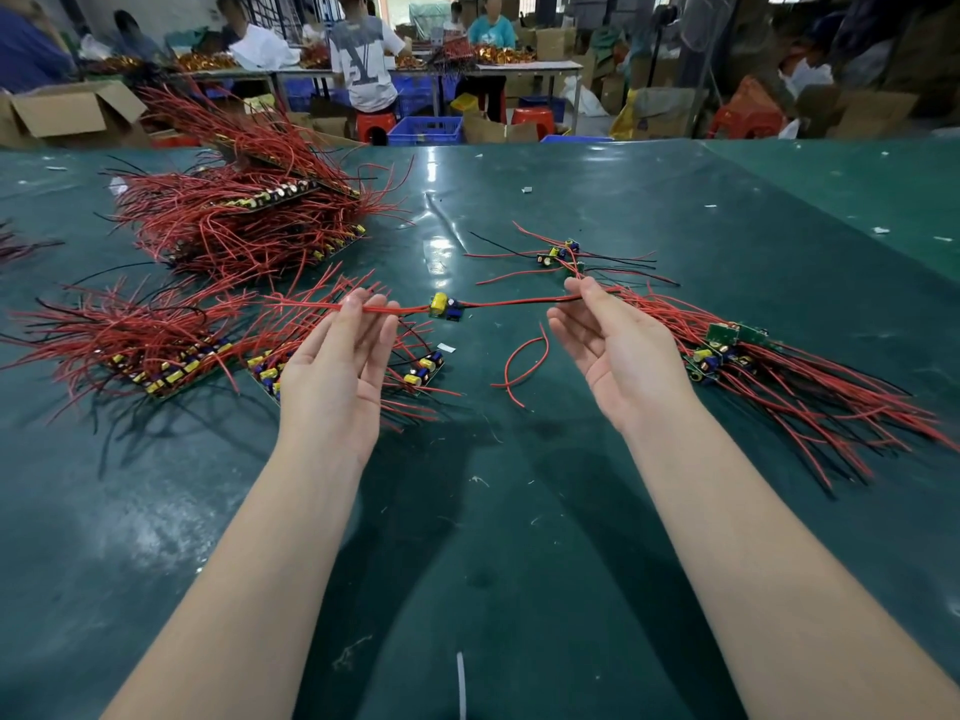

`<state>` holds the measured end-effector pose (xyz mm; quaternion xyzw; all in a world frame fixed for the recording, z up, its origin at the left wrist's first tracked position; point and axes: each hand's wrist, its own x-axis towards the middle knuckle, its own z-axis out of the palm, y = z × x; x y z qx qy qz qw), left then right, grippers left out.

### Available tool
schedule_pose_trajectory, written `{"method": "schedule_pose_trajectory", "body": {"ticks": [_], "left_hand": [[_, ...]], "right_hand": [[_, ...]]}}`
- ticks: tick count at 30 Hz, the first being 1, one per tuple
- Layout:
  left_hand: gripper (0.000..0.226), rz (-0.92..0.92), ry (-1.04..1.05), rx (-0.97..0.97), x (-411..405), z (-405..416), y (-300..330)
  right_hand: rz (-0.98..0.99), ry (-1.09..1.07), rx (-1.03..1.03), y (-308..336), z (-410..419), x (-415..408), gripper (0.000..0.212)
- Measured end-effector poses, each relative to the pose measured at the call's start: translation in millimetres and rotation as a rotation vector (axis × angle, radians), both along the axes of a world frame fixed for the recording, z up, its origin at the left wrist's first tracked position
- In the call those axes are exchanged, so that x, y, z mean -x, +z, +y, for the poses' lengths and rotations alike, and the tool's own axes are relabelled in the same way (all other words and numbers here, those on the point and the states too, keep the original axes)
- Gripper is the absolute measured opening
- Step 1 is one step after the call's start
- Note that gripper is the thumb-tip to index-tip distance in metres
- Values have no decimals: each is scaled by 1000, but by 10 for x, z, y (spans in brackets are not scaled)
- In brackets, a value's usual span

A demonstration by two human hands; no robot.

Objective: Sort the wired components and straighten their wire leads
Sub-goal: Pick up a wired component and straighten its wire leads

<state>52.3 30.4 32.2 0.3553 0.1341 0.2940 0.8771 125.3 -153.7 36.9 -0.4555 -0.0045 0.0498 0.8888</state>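
Small circuit board [445, 307]: hangs in the air between both hands, above the bench [519, 511]. Left hand [337, 371] grip pinches its red leads; right hand [613, 350] grip pinches the opposite leads. Long axis runs straight from grip to grip; both hands equally near.

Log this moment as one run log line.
left hand: pinching wires | right hand: pinching wires | small board: stretched between hands above table
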Motion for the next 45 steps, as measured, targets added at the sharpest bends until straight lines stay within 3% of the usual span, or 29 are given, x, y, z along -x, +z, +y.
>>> {"method": "schedule_pose_trajectory", "body": {"ticks": [7, 15, 27, 41, 45], "left_hand": [[7, 9, 65, 42, 12, 36, -1], [7, 22, 76, 33, 0, 70, 6], [6, 78, 163, 55, 19, 118, 16], [9, 44, 153, -2, 1, 97, -7], [9, 41, 146, 8, 14, 121, -6]], "right_hand": [[64, -18, -26, 24, -23, 2, 6], [81, -22, -23, 47, -49, -10, 16], [97, -67, 15, 58, -91, -15, 12], [428, 7, -232, 17, -137, -64, 13], [421, 35, -235, 11, -128, -57, 12]]}}
